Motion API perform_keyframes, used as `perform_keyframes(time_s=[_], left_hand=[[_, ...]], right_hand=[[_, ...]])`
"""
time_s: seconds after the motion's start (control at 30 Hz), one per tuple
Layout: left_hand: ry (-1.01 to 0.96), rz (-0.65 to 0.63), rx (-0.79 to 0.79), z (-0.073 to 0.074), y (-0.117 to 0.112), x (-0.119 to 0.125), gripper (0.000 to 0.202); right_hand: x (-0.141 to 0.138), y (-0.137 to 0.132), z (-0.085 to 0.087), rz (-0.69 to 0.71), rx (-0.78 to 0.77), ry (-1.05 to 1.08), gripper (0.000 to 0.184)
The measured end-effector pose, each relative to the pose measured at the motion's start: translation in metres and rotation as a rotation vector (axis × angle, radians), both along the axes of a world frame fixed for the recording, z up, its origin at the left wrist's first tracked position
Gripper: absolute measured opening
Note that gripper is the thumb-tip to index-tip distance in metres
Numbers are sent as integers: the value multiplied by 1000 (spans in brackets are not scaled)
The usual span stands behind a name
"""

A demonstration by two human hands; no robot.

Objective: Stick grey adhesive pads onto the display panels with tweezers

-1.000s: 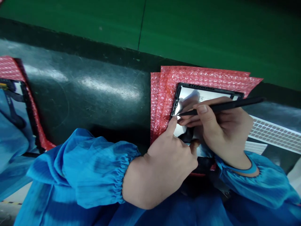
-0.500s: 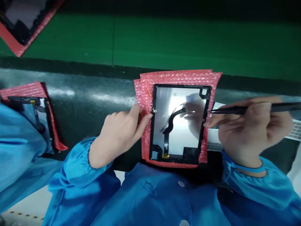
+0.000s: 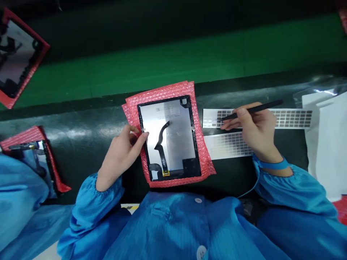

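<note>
A tablet screen assembly (image 3: 179,144) lies back side up on red bubble wrap (image 3: 173,88), with a black frame and a dark flex cable (image 3: 162,153) running over its silvery back. My left hand (image 3: 120,151) pinches the left edge of the screen and wrap, its thumb on the black frame. In my right hand (image 3: 256,126) are black tweezers (image 3: 257,107), held like a pen. Their tips point at the upper sticker sheet (image 3: 210,113), near the first of its small dark squares; whether a sticker is between them I cannot tell. Below that hand lies another sticker sheet (image 3: 225,146).
A co-worker's blue sleeve (image 3: 21,180) is at the left, beside another screen (image 3: 40,151) on bubble wrap. One more wrapped screen (image 3: 20,54) sits at the upper left. White sheets (image 3: 329,137) lie at the far right. A green strip (image 3: 162,68) runs behind the dark bench.
My right hand has moved with the tweezers from the screen's right edge to the sticker sheet. My left hand stays at the left edge. The view has turned and shifted right.
</note>
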State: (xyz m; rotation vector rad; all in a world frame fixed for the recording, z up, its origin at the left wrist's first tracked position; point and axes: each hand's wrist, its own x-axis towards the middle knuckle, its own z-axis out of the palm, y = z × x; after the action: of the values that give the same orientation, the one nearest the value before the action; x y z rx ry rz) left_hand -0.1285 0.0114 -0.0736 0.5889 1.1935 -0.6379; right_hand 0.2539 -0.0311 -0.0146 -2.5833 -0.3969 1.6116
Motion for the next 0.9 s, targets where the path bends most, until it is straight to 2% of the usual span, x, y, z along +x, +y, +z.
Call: perform_keyframes(time_s=[0.17,0.3,0.37,0.5,0.6,0.7,0.77,0.8,0.83,0.87,0.9], left_hand=[[123,318,-250,3,-7,0,48],[210,430,-290,13,-9,0,58],[250,466,-259,18,-8,0,49],[323,556,-51,22,-3,8,26],[312,601,3,23,3,24,31],[256,567,31,20,7,37,50],[187,540,141,3,7,40,55],[124,521,247,-13,6,40,53],[57,498,351,-35,5,40,49],[-35,467,513,-63,3,41,48],[-134,385,679,-95,3,43,46]], right_hand=[[9,-16,1,-54,-18,110,38],[10,-19,3,-73,5,140,36],[11,-20,5,-62,19,150,33],[11,-21,4,-63,50,162,33],[8,-18,3,-92,42,170,40],[5,-15,4,-84,31,186,41],[3,-15,5,-64,32,197,38],[3,-15,6,-52,29,198,37],[3,-16,7,-42,21,199,37],[4,-16,7,-34,8,200,36],[4,-17,8,-30,-8,201,36]])
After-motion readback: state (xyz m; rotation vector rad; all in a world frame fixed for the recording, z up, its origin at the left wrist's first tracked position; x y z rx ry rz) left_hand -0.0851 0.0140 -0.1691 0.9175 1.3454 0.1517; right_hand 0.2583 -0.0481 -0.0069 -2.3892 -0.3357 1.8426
